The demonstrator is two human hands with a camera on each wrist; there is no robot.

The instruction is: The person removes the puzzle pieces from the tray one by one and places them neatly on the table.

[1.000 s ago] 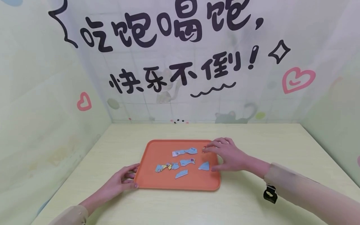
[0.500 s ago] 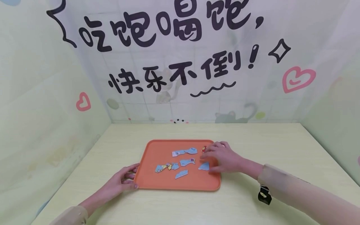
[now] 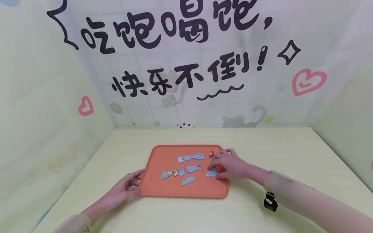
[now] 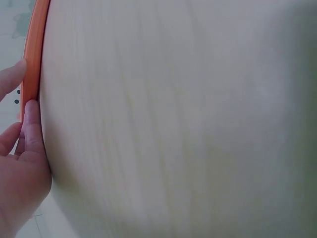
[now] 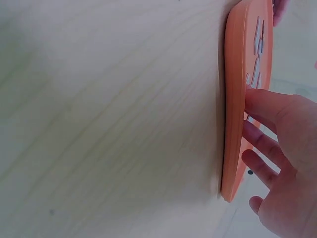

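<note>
An orange tray [image 3: 163,191] lies on the table, bearing several light-blue puzzle pieces. My left hand [image 3: 123,187] holds the tray's left rim, with its thumb at the near left corner; in the left wrist view its fingers [image 4: 33,126] lie along the orange edge. Over the right side of the tray, my right hand [image 3: 231,165] pinches a blue puzzle piece [image 3: 210,172] between thumb and fingertips, low at the tray's surface. Its fingertips cover part of that piece. Just above them is a red-and-yellow puzzle piece [image 3: 211,155].
Further left on the tray are a long blue piece pair [image 3: 190,157], a fish-tail-shaped piece [image 3: 193,168], a slanted piece [image 3: 188,180] and a blue-and-yellow cluster [image 3: 172,173]. Behind the pale wooden table [image 3: 262,142] hangs a printed cloth [image 3: 180,110].
My right hand has moved left and down over the tray, its fingers closing in on the blue piece. The red-and-yellow piece has come into view. My left hand has stayed put.
</note>
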